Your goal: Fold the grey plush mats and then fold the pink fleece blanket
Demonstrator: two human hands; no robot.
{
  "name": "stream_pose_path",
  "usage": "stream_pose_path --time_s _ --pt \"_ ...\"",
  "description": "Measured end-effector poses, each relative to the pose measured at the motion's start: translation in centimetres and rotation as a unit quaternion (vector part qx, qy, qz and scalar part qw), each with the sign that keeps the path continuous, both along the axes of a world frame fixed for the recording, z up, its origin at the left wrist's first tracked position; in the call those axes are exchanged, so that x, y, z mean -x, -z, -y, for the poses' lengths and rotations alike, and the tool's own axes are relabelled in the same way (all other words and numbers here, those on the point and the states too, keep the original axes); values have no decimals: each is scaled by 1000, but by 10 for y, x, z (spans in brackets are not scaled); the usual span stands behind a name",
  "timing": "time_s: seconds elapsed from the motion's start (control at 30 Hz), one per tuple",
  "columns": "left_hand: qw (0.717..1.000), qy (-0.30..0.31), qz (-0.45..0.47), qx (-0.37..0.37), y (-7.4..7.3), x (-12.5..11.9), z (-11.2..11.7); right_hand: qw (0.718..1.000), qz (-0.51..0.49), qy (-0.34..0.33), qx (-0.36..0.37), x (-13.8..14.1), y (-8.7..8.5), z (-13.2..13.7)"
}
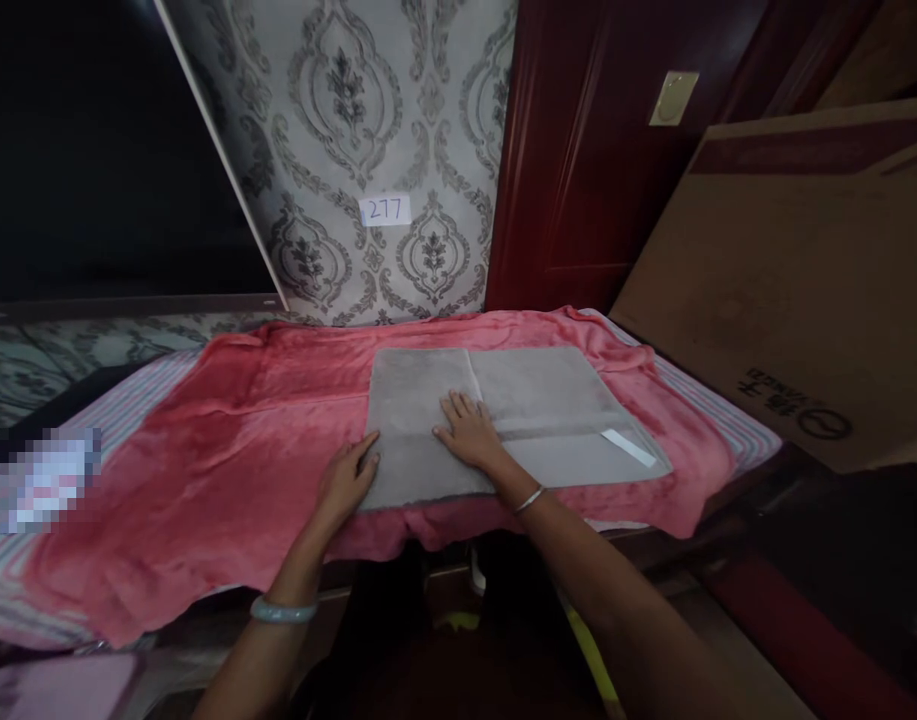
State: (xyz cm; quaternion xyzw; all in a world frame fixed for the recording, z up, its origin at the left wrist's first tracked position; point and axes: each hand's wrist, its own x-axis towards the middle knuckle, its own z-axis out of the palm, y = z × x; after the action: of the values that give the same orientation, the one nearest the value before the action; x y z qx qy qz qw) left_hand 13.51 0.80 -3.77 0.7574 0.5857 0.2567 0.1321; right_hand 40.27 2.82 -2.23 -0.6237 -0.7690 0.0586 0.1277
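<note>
A grey plush mat (pixel 420 460) with creases across it lies flat on a pink fleece blanket (pixel 278 440). A white strip (pixel 629 447) shows near the mat's right front corner. Flat on the mat, left of its middle, rests my right hand (pixel 469 430), fingers spread. My left hand (pixel 349 475) is at the mat's left edge, thumb and fingers apart, touching the edge and the blanket beside it. Neither hand grips anything.
Under the blanket is a striped cloth (pixel 717 410). A large cardboard box (pixel 795 270) leans at the right, by a dark red door (pixel 570 150). A black screen (pixel 113 150) stands at the left. A paper marked 277 (pixel 385 209) is on the patterned wall.
</note>
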Motion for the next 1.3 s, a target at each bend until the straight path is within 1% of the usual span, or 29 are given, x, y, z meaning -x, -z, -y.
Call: stream_pose_path --time_s 0.03,0.1,0.2,0.27,0.3,0.37,0.43,0.5,0.53,0.6,0.7,0.77,0.83,0.9,0.97,1.07,1.2,1.27,1.3 --pt "1000 -2 -17 4 -5 -1 -2 1000 -1 1 3 -1 4 0" --pt "998 -9 -54 -16 -20 -10 -9 1000 -3 2 1 -2 7 0" --pt "993 -8 -96 -68 -41 -39 -29 1000 -6 2 -3 -2 5 -1" --pt "989 -3 -127 -69 -48 -61 -43 1000 -6 2 -3 -2 4 -1" --pt "987 -2 -148 -58 -49 -70 -48 1000 -5 1 -3 -1 4 0" --pt "981 6 -191 -27 -44 -82 -54 1000 -7 0 -2 -1 5 0" --pt "975 16 -220 -3 -35 -85 -55 1000 -13 -4 -3 -2 6 -1" --pt "973 17 -230 -2 -26 -84 -55 1000 -25 -2 -1 -4 4 -6" --pt "973 15 -230 -6 -23 -82 -55 999 -34 9 -1 -5 2 -11" --pt "973 13 -228 -15 -20 -80 -55 997 -56 51 -9 -8 -8 -23" --pt "972 13 -234 -15 -22 -81 -54 991 -75 110 -29 -8 -26 -50" --pt "971 10 -239 -12 -24 -82 -54 990 -76 114 -36 -5 -35 -68" --pt "970 8 -241 -12 -26 -82 -54 991 -70 100 -47 -1 -39 -84" --pt "970 8 -241 -13 -26 -83 -54 994 -58 79 -51 1 -36 -95" --pt "971 10 -240 -11 -25 -82 -55 995 -47 77 -34 -1 -29 -102" --pt "972 17 -235 -7 -22 -81 -55 994 -41 97 -11 -6 -16 -107" --pt "975 21 -221 -13 -16 -77 -55 994 -38 95 -25 -10 -8 -108" --pt "978 27 -209 4 -20 -77 -61 994 -40 96 -29 -9 -8 -108" --pt "979 28 -200 13 -25 -78 -67 994 -42 96 -29 -9 -7 -108"
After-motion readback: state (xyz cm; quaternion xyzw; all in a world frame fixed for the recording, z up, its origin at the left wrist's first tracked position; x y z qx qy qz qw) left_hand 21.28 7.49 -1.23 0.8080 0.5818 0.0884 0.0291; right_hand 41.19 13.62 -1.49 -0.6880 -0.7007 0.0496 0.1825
